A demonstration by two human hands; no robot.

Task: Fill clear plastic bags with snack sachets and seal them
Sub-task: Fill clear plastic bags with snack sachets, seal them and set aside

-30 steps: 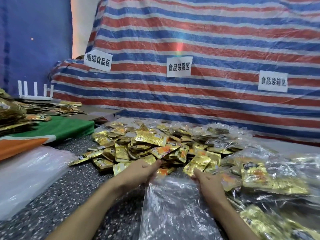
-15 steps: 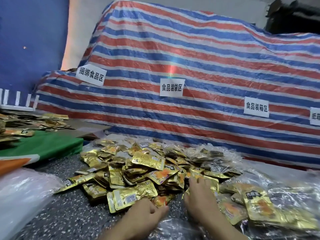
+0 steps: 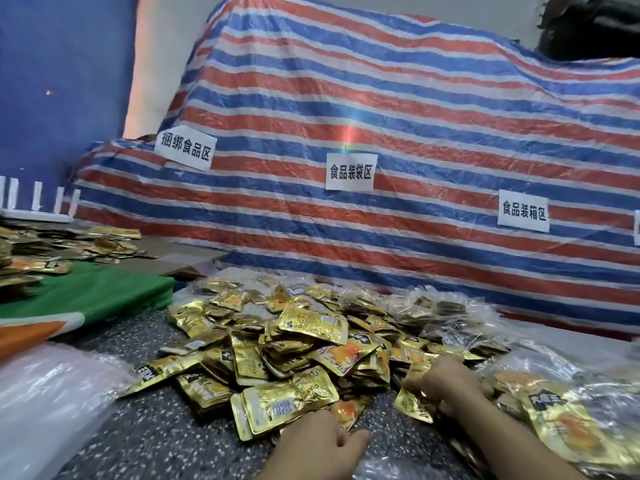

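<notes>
your right hand (image 3: 446, 386) slid across the shiny gold snack sachets (image 3: 311, 344) and curled round one gold sachet (image 3: 414, 407); your left hand (image 3: 318, 441) touched them, grip unclear.

Brightly, evenly lit, with faint shadows. White glare on crinkled gold foil snack sachets (image 3: 311, 327) beyond the left hand (image 3: 315, 445) and clear plastic bags (image 3: 595, 386) beside the right hand (image 3: 450, 386); rainbow flare on striped red-white-blue tarpaulin (image 3: 433, 133) farther off. Smeared and bowed toward the edges.

Speckled tabletop (image 3: 145, 438) — sachet heap (image 3: 294, 348), bags (image 3: 41, 403)
</notes>
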